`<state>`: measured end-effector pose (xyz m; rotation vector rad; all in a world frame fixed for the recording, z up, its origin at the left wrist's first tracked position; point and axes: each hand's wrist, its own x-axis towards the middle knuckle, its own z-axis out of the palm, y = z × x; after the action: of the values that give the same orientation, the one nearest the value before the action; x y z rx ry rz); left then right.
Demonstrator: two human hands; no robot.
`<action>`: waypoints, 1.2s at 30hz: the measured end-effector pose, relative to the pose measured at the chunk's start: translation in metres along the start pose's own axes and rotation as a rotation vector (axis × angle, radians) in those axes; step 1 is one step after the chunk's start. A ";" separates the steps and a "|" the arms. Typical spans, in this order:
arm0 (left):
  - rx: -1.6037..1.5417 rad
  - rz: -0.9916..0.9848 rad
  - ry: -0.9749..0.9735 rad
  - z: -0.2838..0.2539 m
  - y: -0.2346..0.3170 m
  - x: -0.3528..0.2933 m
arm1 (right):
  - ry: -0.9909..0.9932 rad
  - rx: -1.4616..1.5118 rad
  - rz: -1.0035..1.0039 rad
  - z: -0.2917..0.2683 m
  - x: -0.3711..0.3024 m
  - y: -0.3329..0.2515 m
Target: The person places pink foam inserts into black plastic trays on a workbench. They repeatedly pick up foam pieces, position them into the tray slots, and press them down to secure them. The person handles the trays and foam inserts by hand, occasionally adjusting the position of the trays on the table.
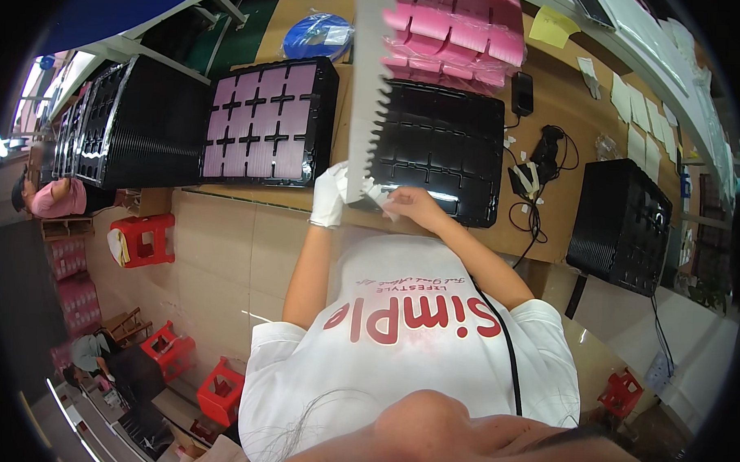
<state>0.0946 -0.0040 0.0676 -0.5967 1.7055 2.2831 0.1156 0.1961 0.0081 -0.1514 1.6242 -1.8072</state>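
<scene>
My left hand (329, 199), in a white glove, is raised at the near left corner of a black moulded plastic tray (439, 131). Its fingers are partly hidden behind a pale strip (364, 92) with a toothed right edge, which hangs close in front of the view, so their grip cannot be made out. Bare, my right hand (420, 208) pinches a small crumpled white piece (379, 195) over the tray's near edge. That white piece reaches toward the gloved fingers; whether it is paper or cloth is unclear.
Left of me stands a black tray stack holding pink sheets (256, 121), beside taller black stacks (141, 125). Pink wrapped pieces (454, 34) lie behind the tray. Cables, a power adapter (521, 94) and pliers-like handles (526, 181) are at right, before another black stack (619, 223).
</scene>
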 end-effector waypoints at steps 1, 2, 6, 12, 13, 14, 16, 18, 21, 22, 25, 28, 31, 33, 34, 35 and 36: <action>0.031 0.083 0.018 0.001 -0.005 -0.001 | 0.045 0.066 -0.024 0.002 -0.001 -0.002; 0.014 0.041 -0.053 -0.009 -0.015 0.002 | 0.057 0.043 -0.040 0.002 -0.002 -0.003; -0.063 -0.040 -0.076 -0.026 -0.043 0.015 | 0.173 0.021 -0.091 0.001 0.000 -0.003; 0.126 0.093 0.079 -0.042 -0.084 0.041 | 0.351 -0.630 -0.624 0.003 -0.001 -0.011; 0.195 0.068 0.083 -0.033 -0.066 0.035 | 0.363 -0.855 -0.838 0.001 0.002 -0.014; 0.264 0.044 0.089 -0.029 -0.056 0.032 | 0.351 -0.850 -0.893 -0.001 0.006 -0.018; 0.234 0.042 0.193 -0.042 -0.064 0.039 | 0.307 -0.832 -1.029 0.005 0.014 -0.045; 0.210 -0.028 0.295 -0.049 -0.059 0.044 | 0.412 -0.691 -0.922 -0.006 0.045 -0.047; 0.219 -0.035 0.294 -0.052 -0.043 0.039 | 0.525 -0.295 -0.501 -0.041 0.120 -0.045; 0.188 -0.025 0.259 -0.058 -0.047 0.041 | 0.594 -0.344 -0.497 -0.059 0.152 -0.043; 0.332 -0.006 0.211 -0.039 -0.027 0.032 | 0.675 -0.516 -0.432 -0.097 0.213 -0.039; 0.354 0.016 0.188 -0.036 -0.021 0.028 | 0.696 -0.834 -0.371 -0.104 0.231 -0.039; 0.242 0.006 0.172 -0.042 -0.025 0.026 | 0.652 -0.979 -0.352 -0.104 0.234 -0.043; 0.218 -0.010 0.150 -0.044 -0.025 0.025 | 0.586 -1.007 -0.292 -0.106 0.233 -0.050; 0.206 -0.013 0.140 -0.043 -0.024 0.023 | 0.552 -1.014 -0.230 -0.107 0.234 -0.053; 0.193 -0.015 0.129 -0.042 -0.022 0.021 | 0.518 -1.021 -0.168 -0.110 0.236 -0.058; 0.180 -0.017 0.117 -0.040 -0.021 0.019 | 0.486 -1.027 -0.107 -0.113 0.237 -0.059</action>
<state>0.0940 -0.0374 0.0319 -0.7143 1.9265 2.0904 -0.1455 0.1570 -0.0456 -0.2656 2.8109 -0.9332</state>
